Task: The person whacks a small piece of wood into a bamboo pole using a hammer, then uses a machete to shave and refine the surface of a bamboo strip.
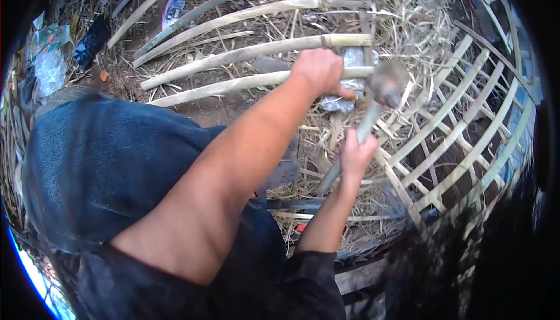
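My left hand (319,72) is closed over a pale bamboo slat (224,88) near its right end, thumb pointing to the right. In my right hand (357,155) is the pale handle of a mallet. The rounded mallet head (389,79), smeared by motion, is up at the right, close to the slat's right end. The slat's tip shows just past my left hand, and I cannot tell whether the mallet head touches it. Farther off, several more bamboo slats (251,53) lie side by side, their right ends at a crosswise strip (366,19).
A woven bamboo lattice (449,121) stretches along the right. Straw and shavings (414,22) litter the ground. Crumpled clear plastic (49,72) and a dark packet (92,41) lie at the far left. My blue-clothed leg (116,156) fills the near left.
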A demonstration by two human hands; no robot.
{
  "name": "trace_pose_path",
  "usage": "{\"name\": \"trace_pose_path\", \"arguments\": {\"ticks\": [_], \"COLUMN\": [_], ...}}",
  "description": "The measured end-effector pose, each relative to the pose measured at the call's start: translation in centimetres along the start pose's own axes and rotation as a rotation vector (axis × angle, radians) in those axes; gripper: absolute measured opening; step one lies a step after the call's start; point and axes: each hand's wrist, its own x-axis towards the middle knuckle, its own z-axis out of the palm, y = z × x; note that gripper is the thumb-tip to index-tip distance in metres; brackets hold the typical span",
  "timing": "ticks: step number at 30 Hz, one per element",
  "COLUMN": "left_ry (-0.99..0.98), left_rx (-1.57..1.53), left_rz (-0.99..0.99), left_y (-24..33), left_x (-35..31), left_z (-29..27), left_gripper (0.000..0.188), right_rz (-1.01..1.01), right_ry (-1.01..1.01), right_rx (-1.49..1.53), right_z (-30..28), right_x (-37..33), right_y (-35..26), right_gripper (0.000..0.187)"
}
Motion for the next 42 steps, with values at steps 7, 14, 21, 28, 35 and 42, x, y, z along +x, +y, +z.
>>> {"name": "trace_pose_path", "arguments": {"ticks": [7, 14, 21, 28, 35, 42], "left_ry": [-0.002, 0.031, 0.022, -0.003, 0.002, 0.0], "left_rx": [-0.02, -0.032, -0.024, -0.051, -0.029, -0.039], "left_rz": [-0.007, 0.014, 0.004, 0.023, 0.012, 0.001], "left_y": [-0.3, -0.3, -0.1, -0.1, 0.3, 0.1], "left_x": [-0.3, 0.0, -0.3, -0.6, -0.2, -0.2], "left_z": [-0.2, 0.4, 0.0, 0.8, -0.1, 0.3], "left_gripper": [0.073, 0.073, 0.072, 0.073, 0.076, 0.075], "right_rz": [-0.127, -0.016, -0.05, 0.013, 0.084, -0.04], "right_ry": [0.003, 0.02, 0.031, 0.033, 0.031, 0.114], "right_rx": [0.234, -0.088, 0.173, 0.105, 0.165, 0.221], "right_z": [-1.3, -0.7, -0.9, -0.9, -0.1, -1.2], "right_x": [-4.2, -0.3, -3.1, -1.7, -0.2, -3.0], "right_y": [-6.7, -2.0, -5.8, -5.4, -2.7, -6.0], "right_gripper": [0.012, 0.01, 0.01, 0.007, 0.009, 0.009]}}
